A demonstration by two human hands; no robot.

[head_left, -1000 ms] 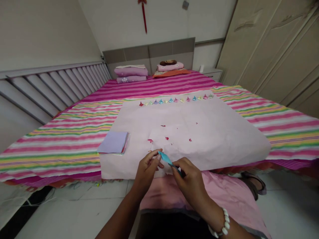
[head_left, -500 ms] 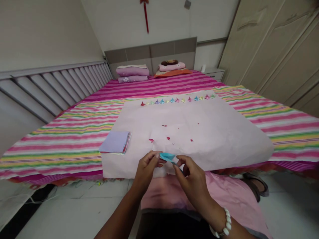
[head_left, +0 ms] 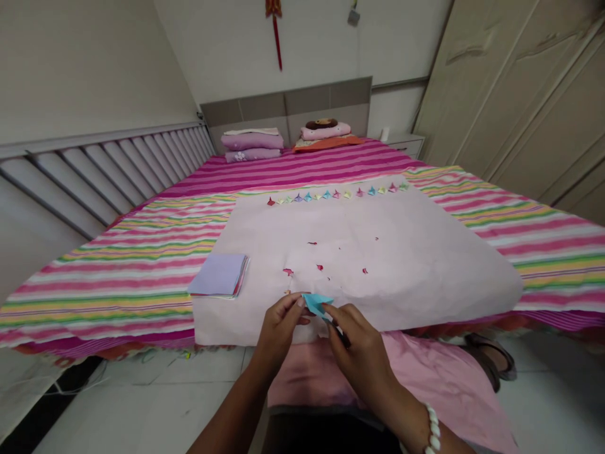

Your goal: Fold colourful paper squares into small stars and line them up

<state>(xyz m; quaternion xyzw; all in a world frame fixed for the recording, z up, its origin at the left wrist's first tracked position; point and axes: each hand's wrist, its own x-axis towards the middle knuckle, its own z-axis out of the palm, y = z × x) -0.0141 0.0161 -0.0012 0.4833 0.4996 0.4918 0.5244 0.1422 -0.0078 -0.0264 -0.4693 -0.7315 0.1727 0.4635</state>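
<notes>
A folded piece of blue origami paper is held between my hands over the near edge of a pale sheet. My left hand pinches its left end between thumb and fingers. With the thumb and index finger, my right hand grips its lower right part; those fingertips partly hide the folds. At the far edge of the sheet, several small folded paper figures stand in a row, in red, green, purple, blue, yellow and pink. A stack of square coloured paper lies left of my hands, lavender on top.
The pale sheet has several torn red spots in front of my hands. Under it is a bed with a striped cover. Folded bedding sits by the headboard, a rail runs along the left, and pink cloth covers my lap.
My right index finger has moved left onto the blue paper, which now looks more tilted. My left hand keeps its pinch. The view has tipped slightly upward.
</notes>
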